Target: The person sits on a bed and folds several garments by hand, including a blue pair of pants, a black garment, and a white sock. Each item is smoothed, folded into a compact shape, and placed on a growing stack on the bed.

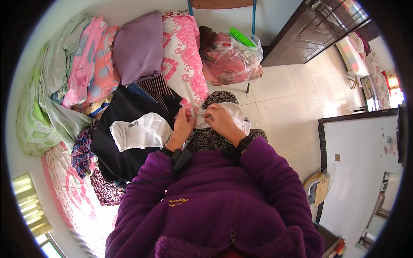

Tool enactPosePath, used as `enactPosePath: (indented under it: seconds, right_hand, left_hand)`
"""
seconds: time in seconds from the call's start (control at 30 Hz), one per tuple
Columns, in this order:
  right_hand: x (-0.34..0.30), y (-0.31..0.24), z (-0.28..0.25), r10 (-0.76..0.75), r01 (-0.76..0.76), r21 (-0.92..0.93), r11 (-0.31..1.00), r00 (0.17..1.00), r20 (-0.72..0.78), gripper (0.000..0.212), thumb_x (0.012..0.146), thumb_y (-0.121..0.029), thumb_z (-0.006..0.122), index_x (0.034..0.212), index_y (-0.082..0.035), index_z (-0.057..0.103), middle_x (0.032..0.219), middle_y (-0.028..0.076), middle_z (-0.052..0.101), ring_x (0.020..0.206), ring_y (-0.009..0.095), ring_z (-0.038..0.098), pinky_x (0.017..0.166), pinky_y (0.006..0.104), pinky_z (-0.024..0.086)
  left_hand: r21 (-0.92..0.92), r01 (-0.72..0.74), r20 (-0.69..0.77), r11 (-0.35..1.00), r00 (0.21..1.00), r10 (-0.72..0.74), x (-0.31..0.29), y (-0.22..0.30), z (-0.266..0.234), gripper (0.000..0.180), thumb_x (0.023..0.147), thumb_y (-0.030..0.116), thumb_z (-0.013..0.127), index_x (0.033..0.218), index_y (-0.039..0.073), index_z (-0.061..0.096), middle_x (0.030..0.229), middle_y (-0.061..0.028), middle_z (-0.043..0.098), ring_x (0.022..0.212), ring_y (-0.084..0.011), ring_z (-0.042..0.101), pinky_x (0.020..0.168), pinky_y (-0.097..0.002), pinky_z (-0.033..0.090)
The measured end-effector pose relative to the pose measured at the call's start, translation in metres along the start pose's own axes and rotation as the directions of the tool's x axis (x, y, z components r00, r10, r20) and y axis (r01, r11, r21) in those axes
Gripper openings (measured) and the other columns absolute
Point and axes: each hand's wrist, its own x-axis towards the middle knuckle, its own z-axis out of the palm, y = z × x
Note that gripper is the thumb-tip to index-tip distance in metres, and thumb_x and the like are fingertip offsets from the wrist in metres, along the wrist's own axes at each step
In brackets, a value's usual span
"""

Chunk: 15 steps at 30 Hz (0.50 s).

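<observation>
Over my lap, my left hand (184,125) and my right hand (223,120) are close together, fingers curled in a pinch. Between them stretches a bunched white cloth (235,113), its wider part spreading past my right hand onto my patterned trousers (202,139). What kind of garment it is I cannot tell. To the left of my left hand, a folded white piece of fabric (141,131) with dark print lies on a black garment (107,124). A striped brown cloth (155,90) shows just beyond the black one.
Folded bedding (92,64) and a mauve cushion-like bundle (140,47) are piled on the bed at left, by a pink-flowered sheet (180,47). A clear plastic bag (230,58) with a green brush (241,37) sits on a seat ahead. A dark door (301,32) stands right of it.
</observation>
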Motion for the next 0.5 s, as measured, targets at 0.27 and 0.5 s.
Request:
enactPosePath:
  seconds: [0.27,0.5]
  right_hand:
    - [0.003,-0.002,-0.001,0.061,-0.060,0.145,0.988,0.998,-0.002,0.015,0.084,-0.014,0.066,0.093,-0.003,0.068,0.099,0.013,0.062,0.100,0.033,0.060,0.087,0.0405,0.049]
    - [0.007,-0.019,-0.001,-0.066,0.064,-0.026,0.998,0.995,-0.079,0.022,0.088,-0.015,0.063,0.108,-0.010,0.070,0.104,0.010,0.061,0.099,0.031,0.062,0.087,0.0397,0.050]
  left_hand:
    - [-0.445,0.343,0.253,0.827,0.934,-0.251,-0.005,0.016,-0.001,0.053,0.089,0.010,0.067,0.136,0.003,0.046,0.095,-0.0057,0.062,0.084,-0.0137,0.063,0.069,-0.0276,0.053]
    - [-0.407,0.175,0.096,0.897,0.984,-0.149,-0.012,0.022,0.011,0.075,0.078,-0.002,0.074,0.144,0.006,0.039,0.095,-0.0059,0.061,0.082,-0.0144,0.061,0.070,-0.0266,0.051]
